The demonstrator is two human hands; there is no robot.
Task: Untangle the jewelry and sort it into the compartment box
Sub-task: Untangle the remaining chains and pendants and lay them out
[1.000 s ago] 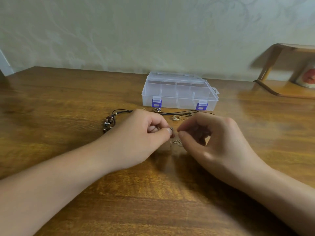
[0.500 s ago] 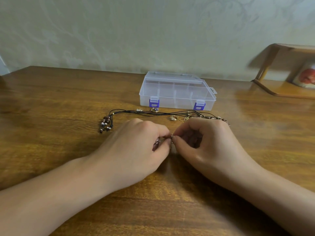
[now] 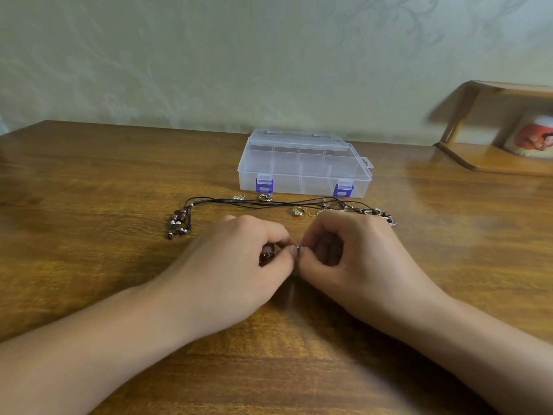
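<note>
A clear plastic compartment box with two purple latches stands closed at the back of the wooden table. In front of it lies a black cord necklace with a cluster of dark beads at its left end. A gold ring and another small ring lie near the cord. My left hand and my right hand meet fingertip to fingertip, both pinching a small piece of jewelry. A dark red bead shows under my left fingers.
A wooden shelf with a rounded white and red object stands at the back right. A small clasp piece lies by the box's left latch. More chain and beads stick out beyond my right hand.
My hands have come closer together until the fingertips touch. The small chain that lay on the table between them a second ago is now hidden by the hands.
</note>
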